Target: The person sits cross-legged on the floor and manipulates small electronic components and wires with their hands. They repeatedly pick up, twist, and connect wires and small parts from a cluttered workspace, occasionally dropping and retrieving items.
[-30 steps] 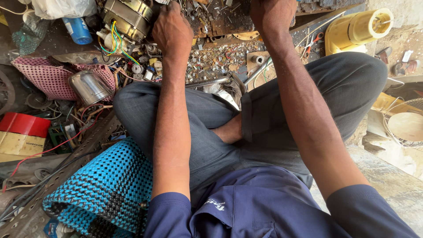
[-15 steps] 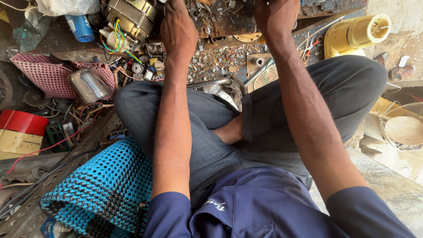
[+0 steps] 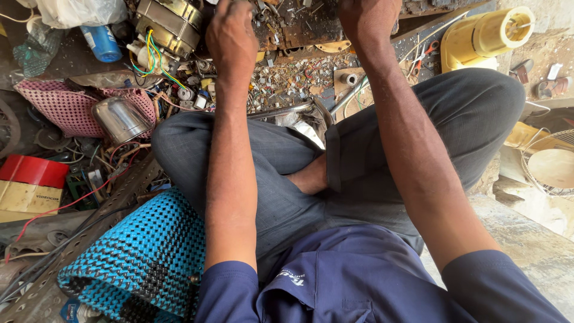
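Both hands reached a dark scrap-strewn board (image 3: pixel 299 30) at the frame's top edge; left hand (image 3: pixel 232 33) and right hand (image 3: pixel 368 18) had fingers cut off, grip indeterminable, beside a motor (image 3: pixel 167 24)

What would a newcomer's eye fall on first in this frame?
Two bare forearms run up the middle, the left hand and right hand reaching into dark scrap at the top edge. A blue and black woven basket lies at lower left, and a yellow plastic housing at upper right.
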